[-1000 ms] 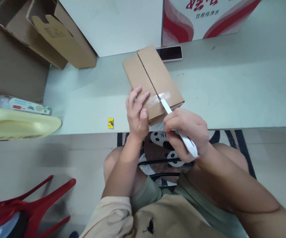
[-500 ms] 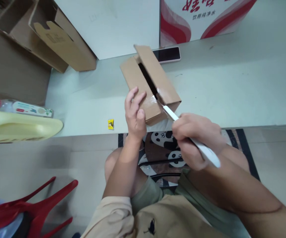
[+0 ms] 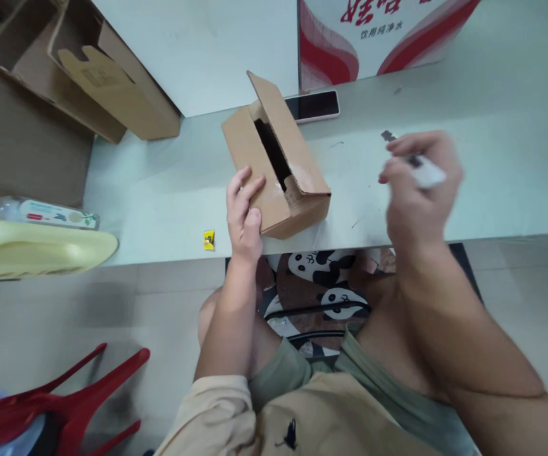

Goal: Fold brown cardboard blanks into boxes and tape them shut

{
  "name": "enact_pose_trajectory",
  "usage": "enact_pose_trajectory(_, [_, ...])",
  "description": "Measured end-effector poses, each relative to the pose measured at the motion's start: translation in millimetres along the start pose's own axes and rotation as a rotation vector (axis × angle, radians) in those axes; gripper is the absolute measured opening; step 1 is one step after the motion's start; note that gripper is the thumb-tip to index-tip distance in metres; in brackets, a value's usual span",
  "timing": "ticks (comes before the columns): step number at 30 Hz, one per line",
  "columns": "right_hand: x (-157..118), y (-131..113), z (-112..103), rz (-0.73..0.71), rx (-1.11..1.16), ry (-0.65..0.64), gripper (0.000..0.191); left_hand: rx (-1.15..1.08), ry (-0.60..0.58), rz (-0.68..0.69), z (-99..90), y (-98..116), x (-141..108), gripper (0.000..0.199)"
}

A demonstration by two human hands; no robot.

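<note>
A brown cardboard box (image 3: 250, 152) sits tilted near the table's front edge, its top flaps parted over a dark gap. My left hand (image 3: 244, 218) grips its near left side, fingers on the top flap and thumb at the edge. To the right, above the table, my right hand (image 3: 421, 190) is closed around a white-handled knife (image 3: 430, 172), partly blurred, its dark tip pointing up and left, apart from the box. Behind the box lies a phone (image 3: 319, 105). A small yellow packet (image 3: 209, 240) rests left of my left hand.
Open cardboard boxes (image 3: 112, 95) stand at the back left. A white box (image 3: 207, 50) and a red-and-white carton (image 3: 331, 57) are at the back. A pale yellow object (image 3: 41, 248) and a bottle (image 3: 6, 206) lie left. A red stool (image 3: 79, 399) stands on the floor.
My right hand has moved right and up with the knife, away from the box. The box's near end has opened wider, its right flap raised. My left hand still holds the box.
</note>
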State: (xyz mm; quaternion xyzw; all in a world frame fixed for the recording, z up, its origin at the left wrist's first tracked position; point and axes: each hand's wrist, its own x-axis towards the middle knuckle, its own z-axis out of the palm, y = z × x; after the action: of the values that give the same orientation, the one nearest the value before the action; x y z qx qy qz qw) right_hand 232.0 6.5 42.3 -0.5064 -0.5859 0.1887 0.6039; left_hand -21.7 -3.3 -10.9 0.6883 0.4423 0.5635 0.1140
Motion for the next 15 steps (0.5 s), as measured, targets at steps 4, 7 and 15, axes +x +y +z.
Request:
enact_pose_trajectory(4, [-8,12,10,0.158,-0.524,-0.419,0.026,-0.048,-0.004,-0.053,-5.3,-9,2,0.054])
enact_pose_trajectory(7, [-13,17,12,0.243,-0.77,-0.59,0.03,-0.121,0.009,-0.078,-9.8,-13,3,0.053])
enact_pose_trajectory(15, [-12,20,16,0.32,-0.868,-0.743,0.045,-0.316,0.168,-0.375,-19.0,-14,10,0.038])
